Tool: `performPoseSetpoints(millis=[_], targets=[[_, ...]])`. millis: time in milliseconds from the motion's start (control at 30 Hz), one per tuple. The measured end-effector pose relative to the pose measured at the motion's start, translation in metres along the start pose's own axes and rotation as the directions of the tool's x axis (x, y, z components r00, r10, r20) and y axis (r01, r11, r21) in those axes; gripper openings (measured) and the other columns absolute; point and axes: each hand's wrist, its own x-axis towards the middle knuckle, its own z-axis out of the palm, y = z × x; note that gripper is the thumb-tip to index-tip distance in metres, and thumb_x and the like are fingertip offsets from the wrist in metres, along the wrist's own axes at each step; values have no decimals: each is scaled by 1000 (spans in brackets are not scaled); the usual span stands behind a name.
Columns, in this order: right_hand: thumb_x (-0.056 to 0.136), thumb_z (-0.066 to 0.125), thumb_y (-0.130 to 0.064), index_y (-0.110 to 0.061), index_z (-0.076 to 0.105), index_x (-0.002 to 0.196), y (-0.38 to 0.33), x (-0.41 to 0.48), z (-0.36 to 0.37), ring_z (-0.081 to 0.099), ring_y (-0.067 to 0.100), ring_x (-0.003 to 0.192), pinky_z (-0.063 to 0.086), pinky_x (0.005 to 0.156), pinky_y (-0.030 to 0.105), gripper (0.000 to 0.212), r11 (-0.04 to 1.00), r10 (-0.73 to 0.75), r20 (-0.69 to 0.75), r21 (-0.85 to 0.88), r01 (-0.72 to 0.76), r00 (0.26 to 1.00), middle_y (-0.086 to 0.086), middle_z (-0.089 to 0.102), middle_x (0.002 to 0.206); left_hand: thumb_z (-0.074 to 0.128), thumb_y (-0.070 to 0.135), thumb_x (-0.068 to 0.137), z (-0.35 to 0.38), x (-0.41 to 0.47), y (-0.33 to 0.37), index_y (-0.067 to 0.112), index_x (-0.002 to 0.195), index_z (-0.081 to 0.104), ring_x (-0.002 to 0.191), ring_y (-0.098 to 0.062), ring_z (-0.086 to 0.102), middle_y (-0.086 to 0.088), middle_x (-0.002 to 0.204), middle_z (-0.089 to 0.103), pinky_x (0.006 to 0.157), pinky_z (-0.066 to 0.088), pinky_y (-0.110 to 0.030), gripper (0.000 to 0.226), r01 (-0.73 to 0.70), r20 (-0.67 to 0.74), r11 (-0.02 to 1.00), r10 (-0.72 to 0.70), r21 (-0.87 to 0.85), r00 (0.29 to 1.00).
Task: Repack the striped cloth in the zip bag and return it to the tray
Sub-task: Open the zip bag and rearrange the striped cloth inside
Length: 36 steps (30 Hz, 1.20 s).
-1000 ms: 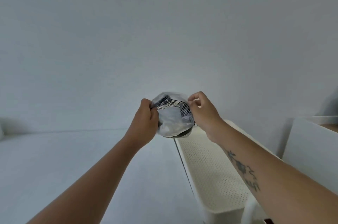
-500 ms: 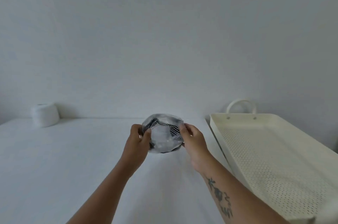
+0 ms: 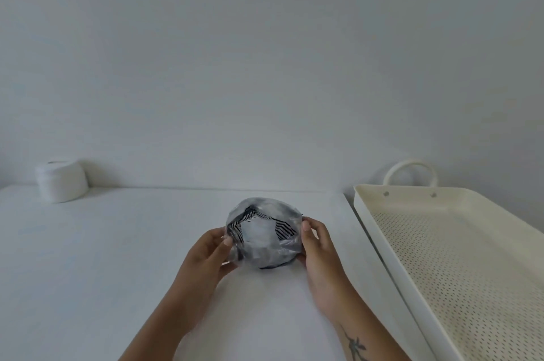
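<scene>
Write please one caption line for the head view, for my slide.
Both hands, left and right, hold a zip bag with striped cloth inside, over the white table, beside the tray.

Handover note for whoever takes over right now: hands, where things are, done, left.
Left hand: holds the left side of the zip bag, fingers on the plastic.
Right hand: holds the bag's right side.
Striped cloth: bunched inside the bag, stripes showing through the plastic. Whether the zip is sealed cannot be told.
Bag is low over the white table, held between both hands; contact with the table cannot be told.
Tray: to the right on the table, nothing in the part in view.
Done: cloth in the bag.
Left: check the seal, then set the bag in the tray.
</scene>
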Motion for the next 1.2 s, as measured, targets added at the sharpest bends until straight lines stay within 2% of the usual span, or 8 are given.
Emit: performPoseSetpoints(millis=[233,433,600,767,900,1000,1100,1200], targets=[[77,69,-50,-41,63,114,3,3,-1,62,15,113,43,106,42,39,996,-65,32,59,63,997,3,66,111,63,14,91,-5,5,-11,18,88,67,70,-21,64,-7,85,66,79,56,-44,7,-3,-77,991,14,132,997],[88,67,-25,-42,64,96,5,4,-6,62,2,72,46,63,22,20,991,-130,-53,15,131,990,-5,64,89,62,7,90,0,4,-11,28,74,61,62,-23,71,5,74,70,65,55,-35,26,-46,-205,938,123,343,971],[87,67,-30,-37,55,86,2,0,-3,58,0,66,44,54,10,14,948,-272,-106,-201,247,956,-19,65,79,54,7,85,0,4,-7,28,75,50,52,-17,69,-5,60,71,47,38,-26,23,-21,-311,881,189,473,931],[89,64,-24,-29,49,79,5,1,-2,55,0,63,41,52,9,19,869,-383,-135,-387,308,914,-8,62,72,55,15,87,-1,5,-4,28,78,53,50,-21,68,-1,81,68,49,49,-22,17,-23,-309,889,184,458,933],[87,66,-33,-33,61,89,1,3,-11,67,12,84,50,70,22,6,953,-245,-70,-203,226,967,-5,70,88,61,25,92,-13,6,3,16,96,69,80,-27,71,-19,101,72,76,58,-39,13,26,-52,988,-18,150,998],[81,73,-38,-35,65,107,-3,2,-11,70,13,99,56,81,36,28,991,-105,94,95,96,990,-5,74,104,55,32,96,-24,7,9,8,117,66,106,-38,64,-19,121,67,91,55,-41,34,67,135,996,-58,-62,989],[77,72,-43,-36,62,117,-8,1,-10,71,18,100,58,73,33,42,932,-31,196,359,-43,980,-2,74,109,51,33,97,-29,6,11,6,125,61,116,-40,59,-19,130,62,94,53,-41,40,130,188,977,-97,-169,977],[80,64,-45,-32,64,111,-9,-1,-9,72,15,89,58,67,30,33,935,-36,155,353,-21,987,-2,75,104,55,32,94,-30,4,11,6,125,61,107,-34,62,-17,129,61,89,55,-39,42,184,217,967,-144,-175,966]])
